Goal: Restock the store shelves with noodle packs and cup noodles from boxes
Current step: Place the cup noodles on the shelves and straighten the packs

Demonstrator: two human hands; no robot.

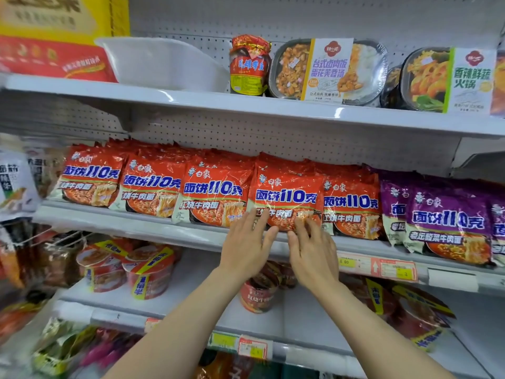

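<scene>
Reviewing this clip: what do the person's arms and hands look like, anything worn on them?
Both forearms are bare as far as the frame shows: no sleeves, gloves or watch are visible. The left hand and right hand show no rings or bracelets that I can make out. Fingernails look short and unpainted, though the picture is too soft to be sure. No markings show on either arm.

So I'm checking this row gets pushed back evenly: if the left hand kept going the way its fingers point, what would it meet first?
The left hand already touches the red noodle pack at the shelf front; further back, apparently more red packs.
</scene>
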